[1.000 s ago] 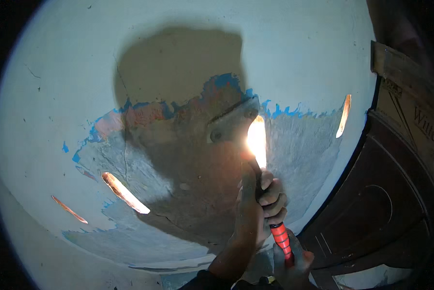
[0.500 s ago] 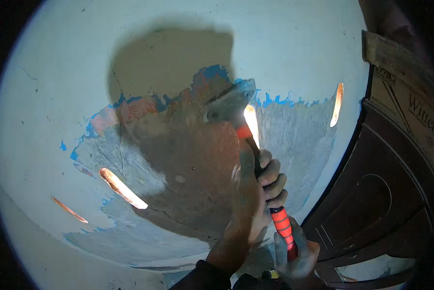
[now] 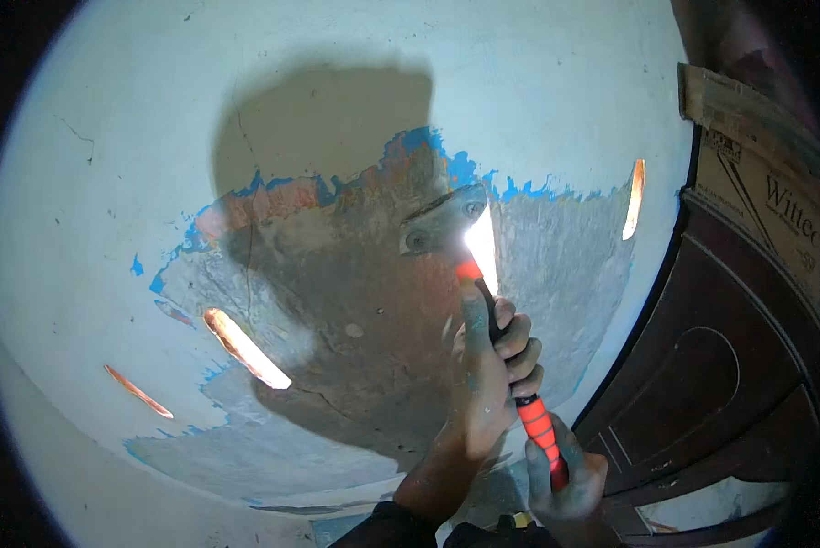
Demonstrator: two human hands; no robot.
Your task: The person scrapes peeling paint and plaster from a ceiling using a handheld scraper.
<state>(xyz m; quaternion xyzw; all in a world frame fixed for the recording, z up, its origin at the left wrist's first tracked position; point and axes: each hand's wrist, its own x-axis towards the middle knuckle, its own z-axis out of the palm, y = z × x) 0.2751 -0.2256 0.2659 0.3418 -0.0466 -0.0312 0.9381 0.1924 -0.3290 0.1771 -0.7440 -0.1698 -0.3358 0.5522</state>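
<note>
A long scraper (image 3: 444,219) with a wide metal head and a red-and-black handle is held against or close to the wall (image 3: 556,91). My left hand (image 3: 487,365) wraps round the dark middle of its shaft, thumb laid along it. Lower down, my right hand (image 3: 565,475) grips the end of the red, black-ringed handle. The head sits just below a ragged edge of blue and pale paint. Beneath that edge a bare grey patch (image 3: 556,265) spreads, with some pinkish areas at upper left. Whether the blade touches the wall is hard to tell.
Dark brown carved wooden furniture (image 3: 702,356) stands at the right, with a cardboard box (image 3: 766,201) above it. A large shadow covers the wall's middle. Bright light streaks (image 3: 245,349) lie on the wall. Thin cracks run through the paint at left.
The scraper head has come down from the paint edge onto the grey patch, uncovering more blue edge. Both hands keep their hold. The view has shifted slightly.
</note>
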